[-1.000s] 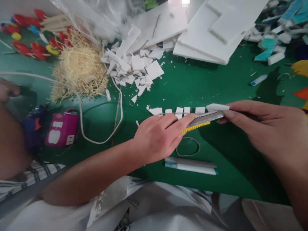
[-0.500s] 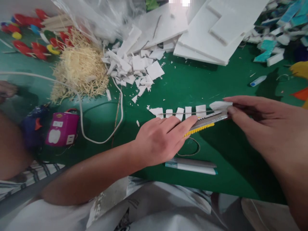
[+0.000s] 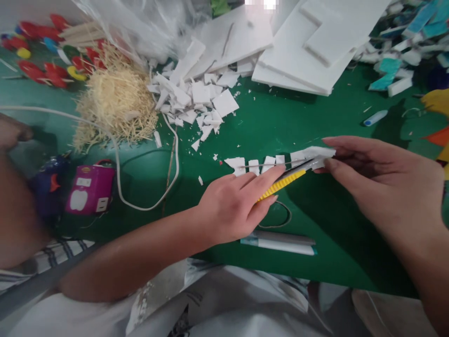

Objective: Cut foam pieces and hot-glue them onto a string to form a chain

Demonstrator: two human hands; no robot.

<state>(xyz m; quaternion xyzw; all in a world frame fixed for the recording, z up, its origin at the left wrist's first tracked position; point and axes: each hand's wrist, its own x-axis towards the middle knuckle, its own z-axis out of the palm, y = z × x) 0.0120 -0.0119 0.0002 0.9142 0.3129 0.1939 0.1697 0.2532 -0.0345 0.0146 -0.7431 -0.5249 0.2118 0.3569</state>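
My left hand [image 3: 235,203] is closed around a yellow utility knife [image 3: 280,185], its blade pointing right toward a white foam piece [image 3: 312,153]. That foam piece is pinched at its right end between the thumb and fingers of my right hand [image 3: 372,175]. The blade lies against the lower edge of the foam; whether it cuts in I cannot tell. Left of it, several small white foam pieces [image 3: 253,166] sit in a row along a thin string or wire [image 3: 260,165]. My left fingers partly cover the row's lower edge. A loop of cord [image 3: 288,216] lies below the knife.
Two marker-like pens [image 3: 284,243] lie near the table's front edge. Foam scraps [image 3: 201,93], foam boards [image 3: 294,70] and a heap of thin sticks [image 3: 115,100] are at the back. A purple box [image 3: 91,187], a white cable [image 3: 117,164] and another person's hand [image 3: 14,133] are at left.
The knife has drawn back a little to the left and tilts more steeply. The foam row has slid right, and its last piece now meets the one in my right hand.
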